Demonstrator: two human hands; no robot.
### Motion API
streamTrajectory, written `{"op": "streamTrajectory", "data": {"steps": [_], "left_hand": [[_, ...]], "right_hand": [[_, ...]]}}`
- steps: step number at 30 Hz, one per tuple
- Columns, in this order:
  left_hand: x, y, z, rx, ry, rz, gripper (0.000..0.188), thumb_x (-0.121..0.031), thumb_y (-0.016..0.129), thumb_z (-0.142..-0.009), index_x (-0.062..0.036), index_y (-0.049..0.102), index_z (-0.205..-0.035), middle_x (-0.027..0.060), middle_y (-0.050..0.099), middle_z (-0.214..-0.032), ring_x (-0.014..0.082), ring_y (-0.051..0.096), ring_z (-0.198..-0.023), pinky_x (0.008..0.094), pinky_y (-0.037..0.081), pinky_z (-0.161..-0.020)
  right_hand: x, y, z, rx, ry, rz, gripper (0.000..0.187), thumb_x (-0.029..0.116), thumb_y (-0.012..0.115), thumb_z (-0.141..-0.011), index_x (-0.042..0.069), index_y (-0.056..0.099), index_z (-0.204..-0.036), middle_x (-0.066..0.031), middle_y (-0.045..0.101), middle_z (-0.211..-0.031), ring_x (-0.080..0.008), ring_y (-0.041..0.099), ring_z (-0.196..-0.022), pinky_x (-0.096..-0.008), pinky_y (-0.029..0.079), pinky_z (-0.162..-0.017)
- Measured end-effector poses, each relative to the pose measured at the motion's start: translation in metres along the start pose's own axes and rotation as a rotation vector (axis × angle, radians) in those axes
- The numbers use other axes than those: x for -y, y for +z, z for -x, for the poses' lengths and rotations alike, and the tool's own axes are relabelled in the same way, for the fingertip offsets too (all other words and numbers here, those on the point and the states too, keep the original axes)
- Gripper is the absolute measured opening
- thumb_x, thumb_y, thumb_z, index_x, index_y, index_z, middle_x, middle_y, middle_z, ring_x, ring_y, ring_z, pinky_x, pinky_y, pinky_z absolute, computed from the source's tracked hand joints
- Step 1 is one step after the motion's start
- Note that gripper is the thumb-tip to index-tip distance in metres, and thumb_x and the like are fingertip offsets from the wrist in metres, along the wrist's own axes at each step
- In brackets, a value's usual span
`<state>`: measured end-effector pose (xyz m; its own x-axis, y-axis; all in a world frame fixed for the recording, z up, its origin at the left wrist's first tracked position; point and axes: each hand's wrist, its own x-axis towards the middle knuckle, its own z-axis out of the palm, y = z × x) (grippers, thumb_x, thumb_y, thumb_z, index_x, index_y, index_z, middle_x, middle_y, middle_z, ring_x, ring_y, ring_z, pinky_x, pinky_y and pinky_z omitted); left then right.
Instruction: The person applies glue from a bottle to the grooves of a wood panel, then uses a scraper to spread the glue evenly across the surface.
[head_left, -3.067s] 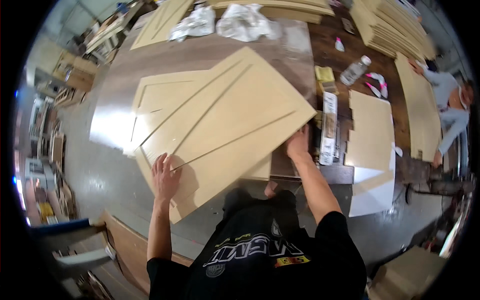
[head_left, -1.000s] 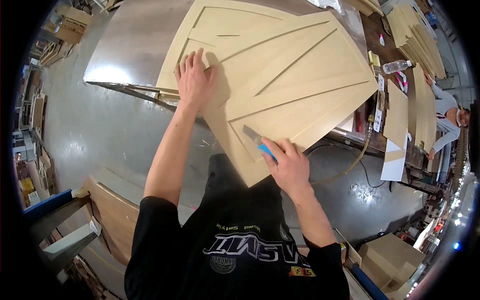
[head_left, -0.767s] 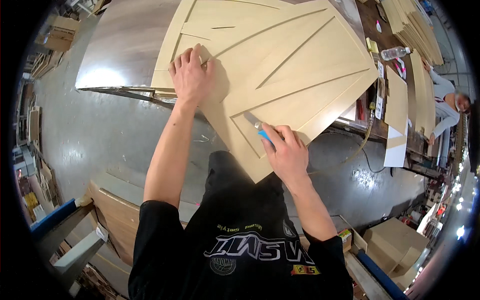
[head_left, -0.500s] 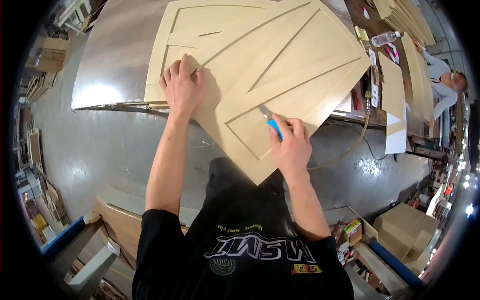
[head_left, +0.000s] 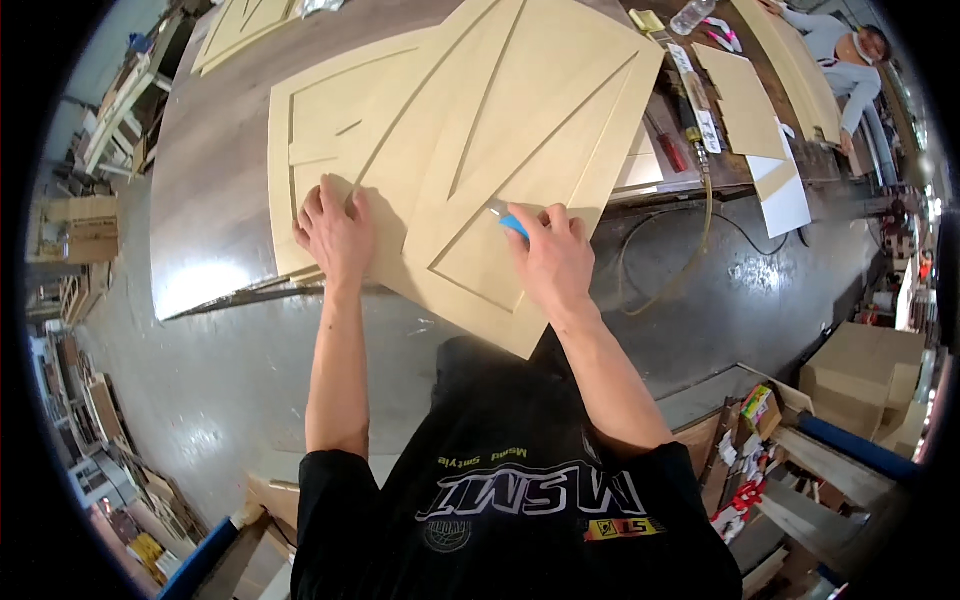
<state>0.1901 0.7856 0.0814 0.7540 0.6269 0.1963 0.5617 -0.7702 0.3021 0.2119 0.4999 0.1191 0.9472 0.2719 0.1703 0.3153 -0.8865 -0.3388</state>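
A pale wooden panel [head_left: 560, 130] with narrow straight and slanted grooves lies tilted, its near corner jutting past the table's front edge toward me. Beneath its left side is a similar grooved panel [head_left: 310, 110]. My left hand [head_left: 337, 235] is open, fingers spread and resting on the wood near the left edge. In my right hand [head_left: 557, 255] is a blue-handled tool with a short metal blade [head_left: 513, 222], gripped closed. Its tip is at the panel's face beside a long slanted groove; whether it touches the wood I cannot tell.
The dark table [head_left: 215, 150] extends left and behind. At right lie a red-handled tool [head_left: 672, 152], an air tool with a hose [head_left: 707, 190], a plastic bottle [head_left: 692, 15] and boards [head_left: 735, 95]. Another person [head_left: 850, 60] is at the far right. Cardboard boxes [head_left: 860, 375] stand lower right.
The view has shifted, and the panel is turned slightly counterclockwise. My right hand with the blue-handled tool has moved a little up along the slanted groove. My left hand still rests on the wood.
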Motion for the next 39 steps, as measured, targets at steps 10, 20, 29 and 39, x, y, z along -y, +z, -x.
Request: {"op": "streamTrajectory", "data": {"steps": [10,20,29,39], "left_hand": [[-0.103,-0.01,0.058,0.182,0.614,0.236,0.056,-0.023,0.076,-0.086,-0.009,0.06,-0.137,0.0095,0.057,-0.133,0.031,0.051,-0.127,0.0496,0.038,-0.108],[-0.096,-0.004,0.065,0.21,0.657,0.302,0.049,-0.018,0.071,-0.091,-0.0107,0.059,-0.138,0.008,0.059,-0.137,0.0336,0.047,-0.136,0.0528,0.033,-0.117],[-0.095,-0.005,0.069,0.227,0.629,0.371,0.051,-0.015,0.067,-0.092,-0.0096,0.054,-0.141,0.0099,0.059,-0.138,0.0325,0.051,-0.135,0.0537,0.034,-0.118],[-0.098,-0.004,0.07,0.164,0.617,0.374,0.048,-0.016,0.065,-0.094,-0.0089,0.054,-0.139,0.0099,0.061,-0.137,0.0305,0.053,-0.134,0.0516,0.035,-0.118]], "right_hand": [[0.014,-0.006,0.004,0.148,0.068,-0.072,0.035,0.027,0.068,-0.092,0.019,0.068,-0.126,-0.0097,0.065,-0.106,-0.0317,0.069,-0.093,-0.0454,0.058,-0.076],[0.002,-0.006,0.011,0.136,0.046,-0.089,0.033,0.031,0.066,-0.097,0.025,0.067,-0.129,-0.0071,0.058,-0.104,-0.0272,0.067,-0.084,-0.0423,0.057,-0.066],[-0.003,-0.002,-0.003,-0.006,0.005,-0.1,0.03,0.03,0.066,-0.098,0.022,0.068,-0.126,-0.0084,0.059,-0.104,-0.0291,0.066,-0.087,-0.0442,0.057,-0.068],[-0.004,-0.015,0.001,0.073,0.114,-0.081,0.031,0.028,0.064,-0.098,0.018,0.067,-0.127,-0.0089,0.06,-0.107,-0.0303,0.068,-0.089,-0.0445,0.057,-0.073]]}}
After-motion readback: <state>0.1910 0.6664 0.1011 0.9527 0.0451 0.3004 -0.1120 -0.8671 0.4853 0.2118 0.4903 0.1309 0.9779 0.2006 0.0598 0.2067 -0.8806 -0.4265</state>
